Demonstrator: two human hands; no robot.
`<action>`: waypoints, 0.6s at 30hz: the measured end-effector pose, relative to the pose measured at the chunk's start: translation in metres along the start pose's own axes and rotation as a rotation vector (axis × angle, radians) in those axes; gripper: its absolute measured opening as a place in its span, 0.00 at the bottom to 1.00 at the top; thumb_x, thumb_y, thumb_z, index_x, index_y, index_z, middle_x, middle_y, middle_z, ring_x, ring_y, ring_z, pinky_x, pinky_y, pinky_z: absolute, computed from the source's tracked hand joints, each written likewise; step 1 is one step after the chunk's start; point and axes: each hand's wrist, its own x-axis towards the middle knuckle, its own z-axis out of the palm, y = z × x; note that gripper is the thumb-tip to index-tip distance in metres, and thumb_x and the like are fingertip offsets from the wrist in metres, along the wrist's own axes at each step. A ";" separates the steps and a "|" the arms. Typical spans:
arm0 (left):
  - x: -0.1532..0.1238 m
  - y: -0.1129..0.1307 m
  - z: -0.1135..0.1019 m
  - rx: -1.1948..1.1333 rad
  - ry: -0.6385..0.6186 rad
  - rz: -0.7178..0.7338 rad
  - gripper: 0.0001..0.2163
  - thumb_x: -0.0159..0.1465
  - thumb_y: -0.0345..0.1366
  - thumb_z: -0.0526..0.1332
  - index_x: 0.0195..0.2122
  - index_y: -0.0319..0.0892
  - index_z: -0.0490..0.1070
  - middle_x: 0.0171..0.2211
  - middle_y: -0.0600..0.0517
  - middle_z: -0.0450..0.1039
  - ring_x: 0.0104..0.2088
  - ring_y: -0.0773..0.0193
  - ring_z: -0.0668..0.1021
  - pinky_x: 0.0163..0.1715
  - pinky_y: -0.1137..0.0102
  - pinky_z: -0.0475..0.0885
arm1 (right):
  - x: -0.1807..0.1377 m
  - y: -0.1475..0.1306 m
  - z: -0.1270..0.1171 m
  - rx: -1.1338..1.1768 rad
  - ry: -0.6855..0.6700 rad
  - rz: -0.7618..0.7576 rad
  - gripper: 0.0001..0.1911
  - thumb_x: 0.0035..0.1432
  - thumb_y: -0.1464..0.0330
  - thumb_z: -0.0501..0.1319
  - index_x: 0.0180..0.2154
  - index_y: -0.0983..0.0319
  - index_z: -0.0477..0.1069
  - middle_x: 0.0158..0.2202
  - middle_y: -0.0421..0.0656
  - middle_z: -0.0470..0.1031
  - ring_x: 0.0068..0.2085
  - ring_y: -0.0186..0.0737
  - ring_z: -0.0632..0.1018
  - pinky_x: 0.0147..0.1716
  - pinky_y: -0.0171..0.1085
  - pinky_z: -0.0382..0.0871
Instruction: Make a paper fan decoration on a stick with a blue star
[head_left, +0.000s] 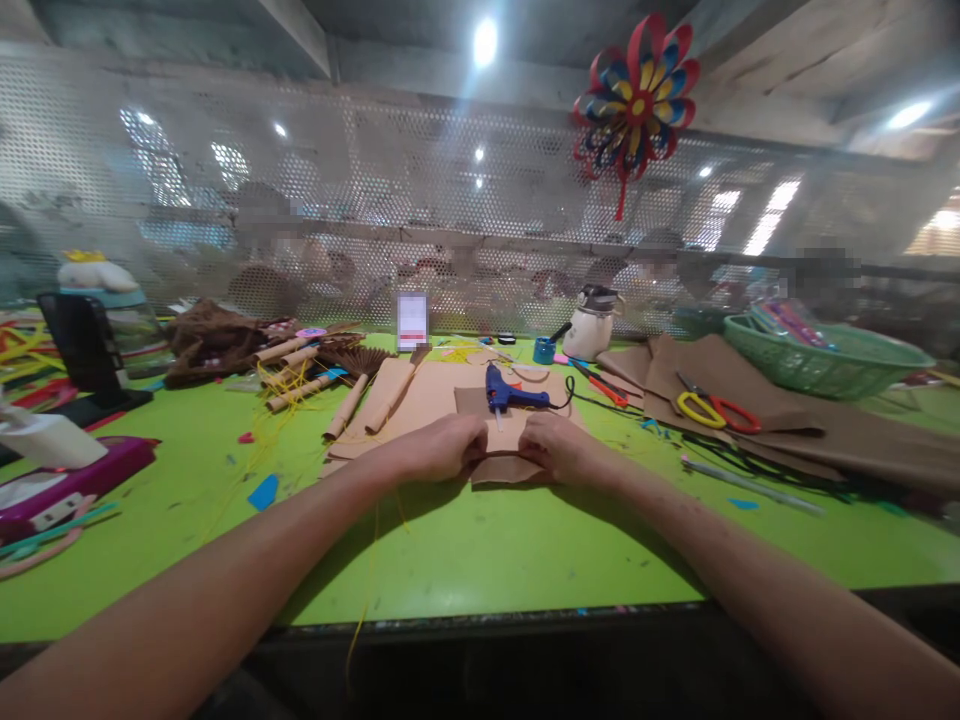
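My left hand (442, 448) and my right hand (556, 447) rest side by side on the green table (465, 540), fingers curled and pinched on the near edge of a brown paper sheet (502, 440). A blue glue gun (504, 393) lies on that paper just beyond my hands, its black cord running off to the right. Rolled brown paper tubes (375, 400) lie to the left of the sheet.
Yellow and red scissors (712, 410) lie on more brown paper at the right, near a green basket (825, 360). A phone (412, 320) stands against the mesh wall. A white jar (589, 325), a blue cup (544, 350), and a pink case (67, 480) sit around.
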 end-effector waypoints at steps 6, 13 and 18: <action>-0.001 0.001 -0.001 0.056 -0.002 -0.050 0.05 0.50 0.30 0.56 0.28 0.38 0.69 0.24 0.51 0.69 0.25 0.65 0.67 0.24 0.73 0.57 | -0.004 -0.002 -0.002 -0.036 -0.038 0.012 0.01 0.48 0.73 0.60 0.26 0.65 0.69 0.28 0.43 0.66 0.32 0.36 0.65 0.30 0.33 0.56; -0.006 0.014 -0.006 0.235 0.031 0.082 0.04 0.52 0.29 0.54 0.25 0.39 0.68 0.26 0.49 0.67 0.27 0.64 0.68 0.27 0.71 0.59 | -0.009 -0.006 -0.007 -0.016 -0.071 -0.001 0.01 0.48 0.75 0.59 0.27 0.65 0.69 0.29 0.44 0.66 0.33 0.36 0.64 0.30 0.33 0.57; -0.003 0.009 -0.005 0.322 0.003 0.124 0.06 0.53 0.30 0.54 0.27 0.39 0.70 0.27 0.48 0.68 0.26 0.63 0.68 0.26 0.71 0.58 | -0.012 -0.014 -0.013 -0.058 -0.082 0.005 0.05 0.48 0.77 0.57 0.29 0.65 0.69 0.31 0.46 0.67 0.34 0.38 0.64 0.31 0.34 0.57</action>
